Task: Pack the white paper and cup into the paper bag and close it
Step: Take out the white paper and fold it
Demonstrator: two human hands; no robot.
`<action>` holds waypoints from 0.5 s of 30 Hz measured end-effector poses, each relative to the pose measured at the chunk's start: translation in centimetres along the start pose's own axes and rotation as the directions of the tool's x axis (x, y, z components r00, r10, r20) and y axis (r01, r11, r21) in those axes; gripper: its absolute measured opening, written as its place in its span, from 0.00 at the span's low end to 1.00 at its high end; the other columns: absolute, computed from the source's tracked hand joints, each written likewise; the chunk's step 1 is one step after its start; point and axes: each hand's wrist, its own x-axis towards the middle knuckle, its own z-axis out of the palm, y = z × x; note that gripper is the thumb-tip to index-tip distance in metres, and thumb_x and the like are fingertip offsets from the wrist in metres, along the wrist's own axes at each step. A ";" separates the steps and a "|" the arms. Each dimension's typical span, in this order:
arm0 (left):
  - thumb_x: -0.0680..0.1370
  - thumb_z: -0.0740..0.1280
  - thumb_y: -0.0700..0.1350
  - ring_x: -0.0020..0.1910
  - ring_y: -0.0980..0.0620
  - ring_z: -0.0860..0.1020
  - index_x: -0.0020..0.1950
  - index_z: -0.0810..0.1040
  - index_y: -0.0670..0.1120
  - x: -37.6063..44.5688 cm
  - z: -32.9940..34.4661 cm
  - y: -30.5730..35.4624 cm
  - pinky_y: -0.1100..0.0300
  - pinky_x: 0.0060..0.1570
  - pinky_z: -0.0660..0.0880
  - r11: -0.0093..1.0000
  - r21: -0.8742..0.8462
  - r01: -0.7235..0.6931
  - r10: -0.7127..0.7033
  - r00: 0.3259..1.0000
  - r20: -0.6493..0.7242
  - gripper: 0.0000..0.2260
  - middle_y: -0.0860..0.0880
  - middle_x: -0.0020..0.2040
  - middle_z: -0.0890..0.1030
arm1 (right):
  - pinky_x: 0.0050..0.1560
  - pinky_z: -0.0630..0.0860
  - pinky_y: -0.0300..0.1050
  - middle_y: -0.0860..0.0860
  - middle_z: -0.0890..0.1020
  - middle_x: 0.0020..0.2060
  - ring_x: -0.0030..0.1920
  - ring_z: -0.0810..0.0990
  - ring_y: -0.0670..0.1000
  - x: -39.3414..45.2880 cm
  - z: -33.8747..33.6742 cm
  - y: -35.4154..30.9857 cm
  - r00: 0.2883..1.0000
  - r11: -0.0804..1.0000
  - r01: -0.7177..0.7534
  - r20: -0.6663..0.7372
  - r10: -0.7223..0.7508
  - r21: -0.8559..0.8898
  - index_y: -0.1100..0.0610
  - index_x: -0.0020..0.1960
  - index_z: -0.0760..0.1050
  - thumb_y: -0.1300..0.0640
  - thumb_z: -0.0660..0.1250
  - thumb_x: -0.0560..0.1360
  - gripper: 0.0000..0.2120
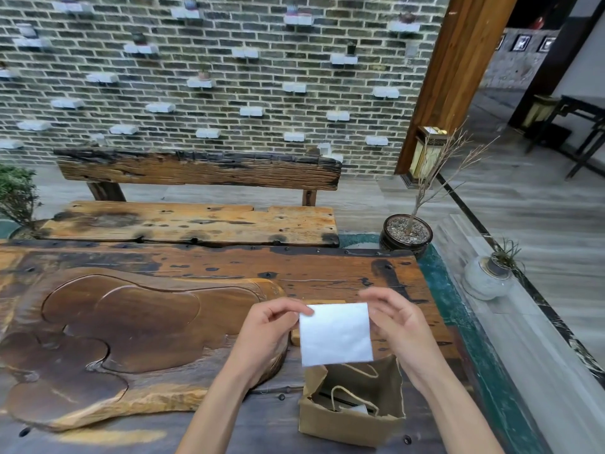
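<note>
Both hands are holding the white paper (336, 334) by its two upper corners: the left hand (266, 335) is pinching the top left corner and the right hand (397, 326) is pinching the top right corner. The paper is hanging flat above the open paper bag (347, 421), its lower edge just over the bag's mouth. The bag is standing on the dark wooden tabletop (327, 273), with its cord handles (340, 393) lying inside. Something pale is showing inside the bag, but I cannot tell if it is the cup. A carved wooden tray (131, 339) is lying to the left
</note>
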 end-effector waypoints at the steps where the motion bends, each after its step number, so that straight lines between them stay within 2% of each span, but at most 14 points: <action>1: 0.78 0.61 0.29 0.42 0.56 0.79 0.42 0.86 0.38 0.1 0.0 -0.1 0.64 0.42 0.73 1.000 -0.006 -0.001 0.001 1.000 -0.005 0.14 0.47 0.46 0.85 | 0.56 0.79 0.56 0.51 0.86 0.51 0.54 0.84 0.56 0.0 0.1 0.0 1.000 0.999 -0.007 -0.007 0.007 0.044 0.45 0.55 0.81 0.60 0.64 0.80 0.12; 4: 0.78 0.61 0.29 0.43 0.55 0.80 0.43 0.85 0.36 0.1 0.3 0.0 0.65 0.42 0.74 0.999 -0.028 -0.016 0.016 1.000 -0.016 0.13 0.45 0.47 0.83 | 0.55 0.81 0.54 0.54 0.86 0.51 0.53 0.85 0.55 0.0 0.4 0.0 0.996 0.989 -0.061 -0.054 0.069 0.137 0.46 0.61 0.77 0.50 0.65 0.79 0.12; 7: 0.79 0.60 0.29 0.42 0.57 0.81 0.45 0.84 0.33 0.1 0.7 0.2 0.67 0.41 0.76 0.999 -0.032 -0.026 0.026 1.000 -0.012 0.12 0.43 0.47 0.83 | 0.48 0.83 0.45 0.50 0.86 0.52 0.52 0.84 0.51 0.0 1.0 -0.1 0.988 0.988 -0.140 -0.057 0.144 0.068 0.48 0.58 0.79 0.41 0.68 0.73 0.18; 9: 0.79 0.61 0.30 0.46 0.53 0.80 0.44 0.85 0.36 0.1 0.8 0.0 0.62 0.45 0.76 1.000 -0.014 -0.020 0.020 1.000 -0.009 0.13 0.42 0.50 0.83 | 0.44 0.83 0.42 0.48 0.85 0.48 0.51 0.83 0.49 0.1 1.5 -0.1 0.982 0.983 -0.181 -0.061 0.181 0.016 0.51 0.52 0.82 0.44 0.69 0.75 0.13; 11: 0.79 0.61 0.31 0.48 0.48 0.79 0.45 0.85 0.40 0.1 1.0 -0.1 0.53 0.48 0.74 1.000 0.004 -0.001 0.001 1.000 -0.018 0.14 0.43 0.50 0.83 | 0.52 0.82 0.49 0.46 0.85 0.43 0.51 0.83 0.49 0.3 1.8 0.2 0.977 0.982 -0.187 -0.103 0.185 -0.007 0.52 0.47 0.84 0.48 0.69 0.76 0.08; 13: 0.79 0.61 0.33 0.47 0.47 0.80 0.52 0.83 0.45 0.0 1.4 -0.1 0.50 0.47 0.73 0.997 -0.079 0.027 -0.029 0.999 -0.034 0.12 0.44 0.49 0.84 | 0.54 0.80 0.50 0.44 0.86 0.41 0.50 0.82 0.49 0.4 2.0 0.4 0.979 0.986 -0.166 -0.122 0.163 -0.021 0.50 0.46 0.84 0.51 0.70 0.76 0.05; 15: 0.80 0.64 0.37 0.46 0.48 0.82 0.59 0.77 0.48 -0.1 2.0 -0.2 0.53 0.44 0.77 0.973 -0.215 0.079 -0.086 0.996 -0.026 0.10 0.44 0.48 0.85 | 0.48 0.78 0.44 0.45 0.87 0.40 0.47 0.83 0.48 0.3 2.1 0.4 0.983 0.991 -0.133 -0.127 0.131 -0.015 0.50 0.46 0.84 0.52 0.70 0.77 0.05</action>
